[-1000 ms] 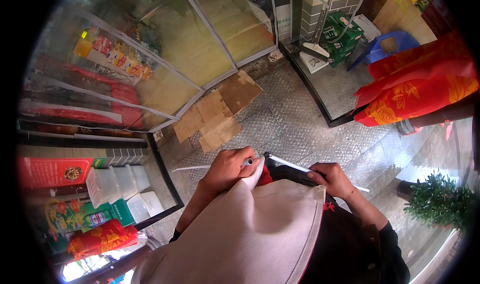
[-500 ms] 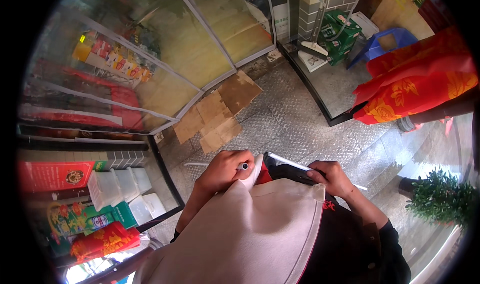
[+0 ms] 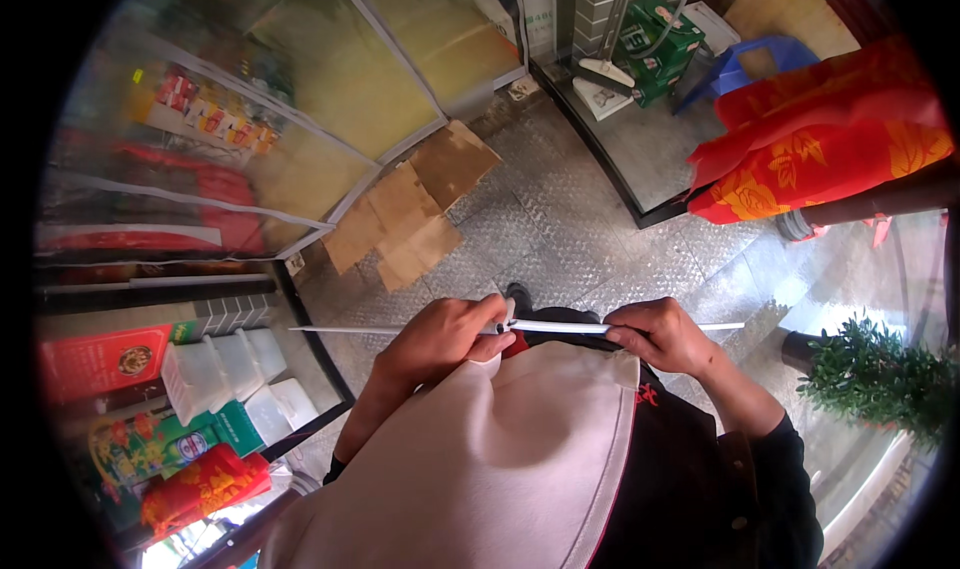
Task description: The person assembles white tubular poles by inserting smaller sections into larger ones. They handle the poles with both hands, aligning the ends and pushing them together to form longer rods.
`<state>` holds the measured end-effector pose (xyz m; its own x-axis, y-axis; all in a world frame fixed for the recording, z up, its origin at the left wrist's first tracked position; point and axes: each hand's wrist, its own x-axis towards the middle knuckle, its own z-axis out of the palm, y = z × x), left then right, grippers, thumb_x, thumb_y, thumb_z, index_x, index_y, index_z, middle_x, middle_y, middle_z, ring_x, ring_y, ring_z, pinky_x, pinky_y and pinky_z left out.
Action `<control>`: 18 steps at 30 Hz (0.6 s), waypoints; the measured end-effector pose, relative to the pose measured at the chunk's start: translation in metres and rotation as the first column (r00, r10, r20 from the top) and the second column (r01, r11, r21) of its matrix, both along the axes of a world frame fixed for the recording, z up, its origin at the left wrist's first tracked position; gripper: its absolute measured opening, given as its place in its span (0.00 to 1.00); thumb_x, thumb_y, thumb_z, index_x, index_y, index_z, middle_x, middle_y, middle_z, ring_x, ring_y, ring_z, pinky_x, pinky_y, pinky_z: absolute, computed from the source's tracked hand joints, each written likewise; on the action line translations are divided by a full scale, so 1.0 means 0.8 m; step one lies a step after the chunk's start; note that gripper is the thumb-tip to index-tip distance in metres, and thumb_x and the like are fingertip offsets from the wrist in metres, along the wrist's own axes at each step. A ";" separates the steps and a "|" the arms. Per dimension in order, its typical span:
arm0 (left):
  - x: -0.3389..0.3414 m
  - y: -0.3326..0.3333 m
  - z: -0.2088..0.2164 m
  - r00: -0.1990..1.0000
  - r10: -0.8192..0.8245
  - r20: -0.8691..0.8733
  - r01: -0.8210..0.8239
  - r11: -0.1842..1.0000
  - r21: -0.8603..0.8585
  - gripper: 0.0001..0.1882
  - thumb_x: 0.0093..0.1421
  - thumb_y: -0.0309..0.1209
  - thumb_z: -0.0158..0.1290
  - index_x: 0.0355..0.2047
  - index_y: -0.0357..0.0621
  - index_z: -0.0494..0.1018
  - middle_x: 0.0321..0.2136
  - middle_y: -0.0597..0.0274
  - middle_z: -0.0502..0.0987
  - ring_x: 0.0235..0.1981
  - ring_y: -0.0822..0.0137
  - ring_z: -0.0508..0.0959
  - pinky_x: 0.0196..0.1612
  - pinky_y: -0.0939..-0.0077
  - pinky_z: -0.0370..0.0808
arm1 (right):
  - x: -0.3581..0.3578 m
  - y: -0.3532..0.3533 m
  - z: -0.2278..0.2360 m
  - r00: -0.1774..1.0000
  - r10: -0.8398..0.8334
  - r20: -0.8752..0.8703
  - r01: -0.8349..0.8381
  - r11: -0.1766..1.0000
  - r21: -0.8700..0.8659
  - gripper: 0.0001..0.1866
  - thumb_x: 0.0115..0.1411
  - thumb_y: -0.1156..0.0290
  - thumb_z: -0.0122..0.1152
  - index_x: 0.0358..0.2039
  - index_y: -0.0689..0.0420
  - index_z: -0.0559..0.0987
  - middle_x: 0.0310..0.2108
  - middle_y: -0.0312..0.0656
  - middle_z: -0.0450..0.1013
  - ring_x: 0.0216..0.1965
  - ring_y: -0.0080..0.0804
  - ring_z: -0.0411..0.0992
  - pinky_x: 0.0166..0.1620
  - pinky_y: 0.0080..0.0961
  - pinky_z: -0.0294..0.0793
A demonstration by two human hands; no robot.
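Observation:
My left hand is closed around a thin white tube whose far part sticks out to the left. My right hand pinches a second white tube, which runs on past the fingers to the right. The two tubes lie nearly in one line, and their ends meet at my left fingertips; whether one sits inside the other I cannot tell. A cream cloth spreads below the hands over my front, its upper edge close to my left fingers. Dark clothing with red marks shows beside it.
Flattened cardboard lies on the textured floor by a glass-panelled door. Right stand a leafy potted plant and red flowered cloth. White tubs sit at left. A blue stool and green boxes stand beyond.
The two tubes, apart before with the left one's hollow end showing, now line up end to end. My right hand levelled its tube. The view has shifted slightly.

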<state>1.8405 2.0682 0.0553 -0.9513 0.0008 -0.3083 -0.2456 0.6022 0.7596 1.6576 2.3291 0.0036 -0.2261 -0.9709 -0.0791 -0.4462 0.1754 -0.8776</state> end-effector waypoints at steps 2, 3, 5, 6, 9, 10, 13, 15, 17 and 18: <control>-0.001 0.002 -0.004 1.000 -0.013 -0.012 0.013 1.000 0.004 0.15 0.61 0.39 0.55 0.38 0.39 0.68 0.26 0.44 0.77 0.28 0.44 0.78 0.31 0.57 0.72 | 0.001 -0.002 -0.002 1.000 0.014 -0.015 -0.015 0.999 -0.037 0.08 0.61 0.66 0.59 0.36 0.58 0.79 0.29 0.48 0.75 0.30 0.51 0.74 0.34 0.40 0.73; -0.001 0.003 -0.005 1.000 -0.021 -0.018 0.021 1.000 0.005 0.15 0.61 0.39 0.54 0.38 0.39 0.68 0.26 0.44 0.77 0.28 0.44 0.78 0.31 0.57 0.72 | 0.002 -0.002 -0.003 0.999 0.017 -0.033 -0.019 0.999 -0.047 0.09 0.61 0.67 0.60 0.36 0.58 0.79 0.29 0.47 0.75 0.29 0.49 0.74 0.34 0.38 0.74; -0.003 0.003 -0.004 0.999 -0.044 0.017 0.043 0.999 0.019 0.16 0.62 0.39 0.54 0.38 0.38 0.68 0.27 0.44 0.77 0.28 0.43 0.78 0.32 0.56 0.72 | 0.002 -0.003 -0.004 0.997 0.024 -0.071 -0.029 0.997 -0.070 0.09 0.61 0.68 0.62 0.36 0.60 0.80 0.29 0.46 0.77 0.28 0.45 0.76 0.33 0.35 0.75; -0.003 0.004 -0.003 0.998 -0.055 0.034 0.054 0.998 0.026 0.16 0.62 0.40 0.54 0.39 0.38 0.68 0.27 0.44 0.77 0.29 0.43 0.78 0.32 0.56 0.72 | 0.000 -0.003 -0.001 0.991 0.030 -0.129 -0.039 0.997 -0.068 0.08 0.60 0.67 0.62 0.36 0.59 0.79 0.28 0.45 0.75 0.27 0.46 0.75 0.32 0.36 0.75; -0.001 0.009 -0.006 0.995 -0.051 0.087 0.046 0.997 0.057 0.17 0.63 0.40 0.53 0.39 0.38 0.67 0.27 0.43 0.77 0.29 0.43 0.78 0.32 0.56 0.72 | -0.007 0.000 0.022 0.941 0.068 -0.332 -0.087 0.995 -0.042 0.07 0.58 0.67 0.61 0.34 0.55 0.77 0.24 0.42 0.72 0.26 0.44 0.74 0.28 0.38 0.73; 0.000 0.011 -0.010 0.995 -0.051 0.090 0.047 0.998 0.052 0.17 0.63 0.41 0.53 0.39 0.39 0.67 0.27 0.44 0.77 0.29 0.43 0.78 0.32 0.56 0.72 | -0.011 0.000 0.033 0.904 0.093 -0.417 -0.112 0.994 -0.021 0.07 0.58 0.67 0.62 0.33 0.55 0.76 0.23 0.41 0.71 0.24 0.43 0.74 0.26 0.37 0.72; 0.007 0.020 -0.021 0.994 -0.054 0.093 0.050 0.998 0.046 0.18 0.64 0.43 0.53 0.38 0.39 0.67 0.27 0.44 0.78 0.30 0.44 0.79 0.32 0.57 0.73 | -0.016 0.001 0.041 0.827 0.137 -0.546 -0.182 0.983 -0.029 0.08 0.55 0.67 0.62 0.30 0.54 0.73 0.21 0.38 0.68 0.21 0.39 0.73 0.22 0.35 0.72; 0.006 0.024 -0.020 0.994 -0.064 0.086 0.060 0.997 0.038 0.18 0.64 0.44 0.52 0.37 0.39 0.68 0.27 0.45 0.78 0.29 0.44 0.79 0.32 0.57 0.74 | -0.019 0.003 0.047 0.802 0.160 -0.575 -0.217 0.976 -0.032 0.08 0.55 0.67 0.62 0.30 0.54 0.73 0.21 0.38 0.68 0.21 0.38 0.73 0.22 0.34 0.72; 0.011 0.031 -0.030 0.993 -0.093 0.073 0.093 0.996 0.002 0.18 0.64 0.45 0.52 0.35 0.40 0.69 0.27 0.46 0.78 0.30 0.45 0.79 0.32 0.57 0.75 | -0.023 0.006 0.050 0.776 0.192 -0.601 -0.258 0.966 -0.025 0.08 0.54 0.68 0.62 0.29 0.56 0.72 0.22 0.39 0.69 0.21 0.37 0.74 0.21 0.32 0.73; 0.014 0.034 -0.035 0.992 -0.105 0.067 0.106 0.994 -0.017 0.18 0.64 0.45 0.52 0.34 0.40 0.69 0.26 0.46 0.78 0.30 0.46 0.80 0.31 0.57 0.75 | -0.024 0.006 0.052 0.763 0.207 -0.612 -0.275 0.961 -0.019 0.08 0.54 0.68 0.62 0.29 0.56 0.72 0.22 0.39 0.69 0.22 0.37 0.74 0.21 0.32 0.73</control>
